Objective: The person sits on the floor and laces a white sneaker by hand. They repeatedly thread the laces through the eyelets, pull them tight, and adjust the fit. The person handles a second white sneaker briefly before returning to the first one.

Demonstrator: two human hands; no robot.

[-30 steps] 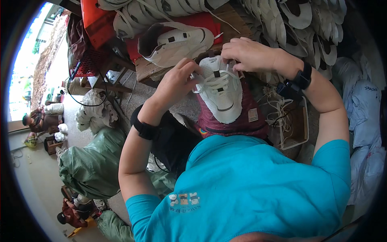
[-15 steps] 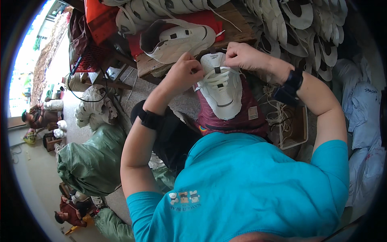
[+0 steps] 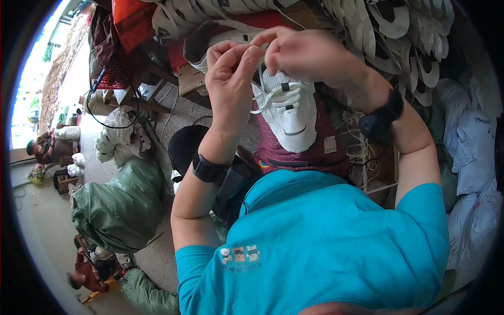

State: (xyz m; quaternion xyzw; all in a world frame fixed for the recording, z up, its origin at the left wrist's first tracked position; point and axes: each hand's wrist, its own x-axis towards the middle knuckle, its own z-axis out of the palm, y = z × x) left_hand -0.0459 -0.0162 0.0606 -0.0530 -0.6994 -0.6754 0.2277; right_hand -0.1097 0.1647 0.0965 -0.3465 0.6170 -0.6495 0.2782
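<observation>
The person holds a white shoe on the lap, over a maroon cloth, toe toward the body. Both hands meet just above the shoe's tongue end. The left hand has its fingers pinched on a white lace that runs down to the eyelets; thumb and forefinger press together at the top. The right hand is curled close against the left, its fingers bent inward and touching the left fingertips; they appear clenched on the same lace, though the grip itself is hidden behind the knuckles. Laces already cross the shoe's upper part in a few white bars around a small dark loop.

Each wrist carries a dark band: the left band and the right band. The teal shirt fills the lower middle of the view.

Behind the hands, a second shoe lies on a red worktop. Stacks of white soles with dark patches pile up at upper right. A box of cords sits just beside the right forearm. Pale blue sacks lie at far right. On the left, a green sack rests on the floor, with white bundles near it. Other people sit low at the left rim.
</observation>
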